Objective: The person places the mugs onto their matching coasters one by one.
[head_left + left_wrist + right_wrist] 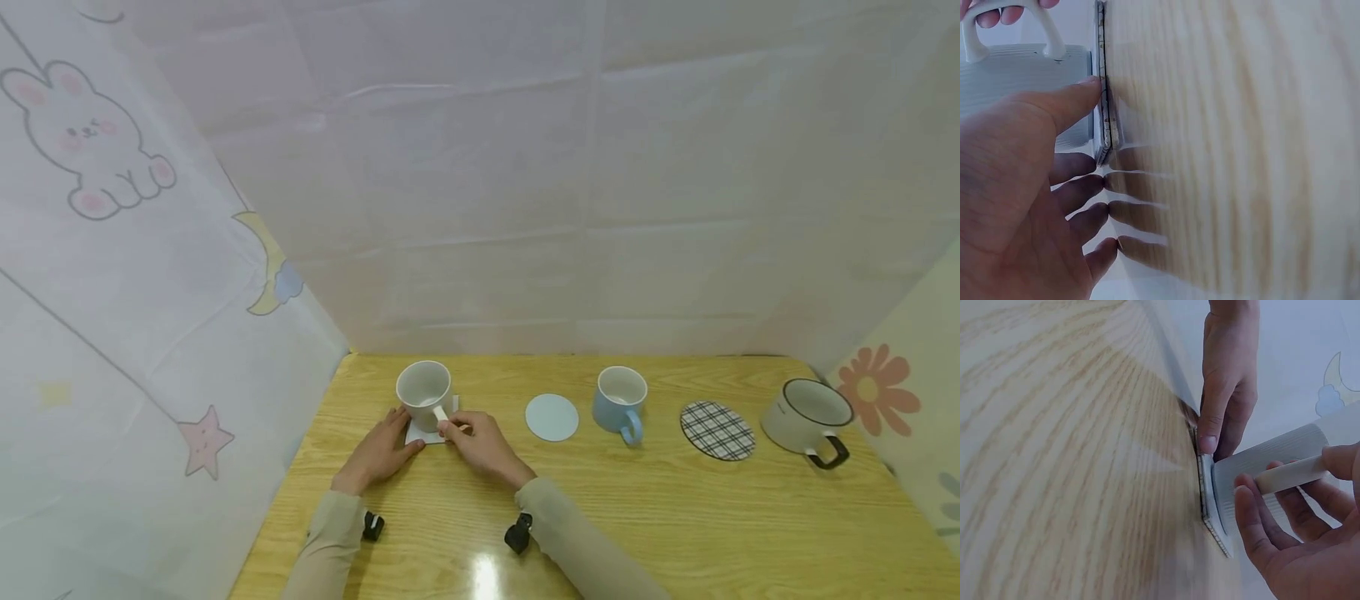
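A white ribbed mug [424,393] stands upright on a square white coaster [422,436] at the table's left. My right hand [483,443] pinches the mug's handle [1291,475] between thumb and fingers. Beside the coaster's left corner, my left hand [382,450] rests low with its fingers extended. Its thumb [1075,103] touches the coaster's near edge, while the other fingertips meet the tabletop beside it in the left wrist view. The mug covers most of the coaster.
Right of the mug lie a round pale-blue coaster [552,417], a blue mug [617,410], a round plaid coaster [717,430] and a white mug with black rim and handle [797,427]. Printed sheets [480,192] enclose the wooden table [675,525] behind and at both sides.
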